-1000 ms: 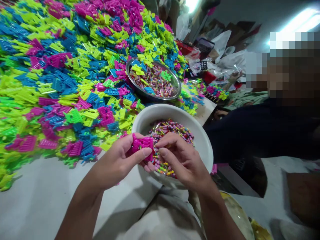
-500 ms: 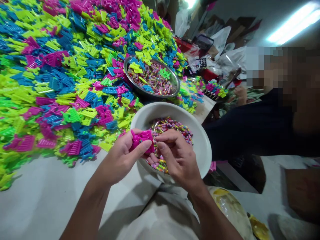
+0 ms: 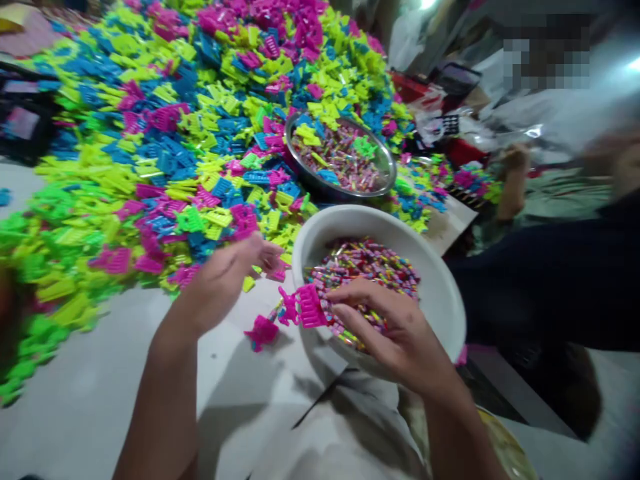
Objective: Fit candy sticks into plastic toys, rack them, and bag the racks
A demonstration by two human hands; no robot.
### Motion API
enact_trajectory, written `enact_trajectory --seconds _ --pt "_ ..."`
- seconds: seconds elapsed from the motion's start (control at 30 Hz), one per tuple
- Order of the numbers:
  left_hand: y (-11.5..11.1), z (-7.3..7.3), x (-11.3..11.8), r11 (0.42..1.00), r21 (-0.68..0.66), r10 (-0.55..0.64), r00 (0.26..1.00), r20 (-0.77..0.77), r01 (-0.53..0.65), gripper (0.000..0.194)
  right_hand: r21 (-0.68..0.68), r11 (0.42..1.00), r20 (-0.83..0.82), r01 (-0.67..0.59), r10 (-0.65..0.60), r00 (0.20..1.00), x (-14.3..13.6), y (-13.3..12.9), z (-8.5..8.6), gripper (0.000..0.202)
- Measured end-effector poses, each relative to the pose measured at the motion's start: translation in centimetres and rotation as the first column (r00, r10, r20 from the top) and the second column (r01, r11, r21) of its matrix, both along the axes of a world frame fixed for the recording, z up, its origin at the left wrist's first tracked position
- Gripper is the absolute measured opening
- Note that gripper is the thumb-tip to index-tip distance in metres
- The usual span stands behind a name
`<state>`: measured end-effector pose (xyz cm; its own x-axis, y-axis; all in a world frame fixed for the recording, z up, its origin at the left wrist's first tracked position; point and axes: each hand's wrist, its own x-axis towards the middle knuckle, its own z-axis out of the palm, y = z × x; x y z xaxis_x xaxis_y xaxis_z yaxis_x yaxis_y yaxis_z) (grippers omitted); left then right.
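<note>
One pink, toothed plastic piece [image 3: 311, 307] is edge-pinched by the right hand [image 3: 400, 327], likely for clearance, at the round white bowl [image 3: 454, 307]; left of it, the left hand's [image 3: 220, 283] fingers spread open.

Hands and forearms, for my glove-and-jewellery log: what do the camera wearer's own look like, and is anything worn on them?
The left hand and right hand are ungloved, with slender fingers. No ring, watch or bracelet shows. No sleeve shows on the left forearm or right forearm.
</note>
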<state>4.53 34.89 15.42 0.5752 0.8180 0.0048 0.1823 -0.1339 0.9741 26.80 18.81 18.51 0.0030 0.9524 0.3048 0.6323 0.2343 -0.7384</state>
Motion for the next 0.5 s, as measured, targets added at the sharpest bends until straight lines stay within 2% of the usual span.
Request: enact_trajectory --seconds 0.03,0.07,0.1,0.17,0.2,0.23,0.3,0.37,0.43,0.5 --pt "0.9 -0.1 -1.3 0.989 0.093 0.125 0.982 -0.145 -0.112 0.056 -0.046 0.997 0.023 -0.061 0.062 0.998 -0.4 0.0 -0.2 0.019" --pt "1.7 -0.3 -2.6 0.962 0.196 0.244 0.919 -0.309 -0.19 0.055 -0.089 0.987 0.041 -0.131 0.135 0.99 -0.9 0.1 -0.5 0.023" --pt "2.4 -0.6 -3.8 0.933 0.291 0.332 0.813 -0.479 -0.21 0.052 -0.124 0.973 0.058 -0.196 0.204 0.977 -1.4 0.3 -0.8 0.027" --pt "3.4 -1.6 -5.7 0.915 0.385 0.385 0.556 -0.737 -0.124 0.044 -0.147 0.954 0.115 -0.263 0.281 0.953 -2.1 0.6 -1.4 0.031" --pt "3.7 -2.2 -6.3 0.925 0.374 0.363 0.462 -0.809 -0.072 0.041 -0.133 0.957 0.155 -0.257 0.276 0.949 -2.2 0.8 -1.6 0.032" --pt "3.9 -2.9 -6.8 0.939 0.342 0.327 0.409 -0.852 -0.036 0.04 -0.109 0.968 0.195 -0.226 0.243 0.95 -2.0 0.9 -1.9 0.032" --pt "4.2 -4.4 -7.3 0.961 0.275 0.255 0.381 -0.889 -0.002 0.042 -0.082 0.987 0.259 -0.141 0.157 0.953 -0.9 1.0 -2.3 0.029" --pt "4.5 -5.7 -7.3 0.969 0.247 0.228 0.38 -0.896 0.0 0.045 -0.143 0.987 0.32 -0.071 0.114 0.94 1.0 1.0 -2.6 0.026" --pt "4.7 -6.8 -7.2 0.963 0.27 0.245 0.387 -0.889 0.009 0.045 -0.264 0.964 0.42 -0.045 0.157 0.894 3.0 0.9 -2.9 0.026" --pt "5.1 -7.8 -7.1 0.954 0.299 0.256 0.421 -0.87 0.039 0.044 -0.378 0.925 0.541 -0.035 0.251 0.803 4.4 0.8 -3.2 0.026"
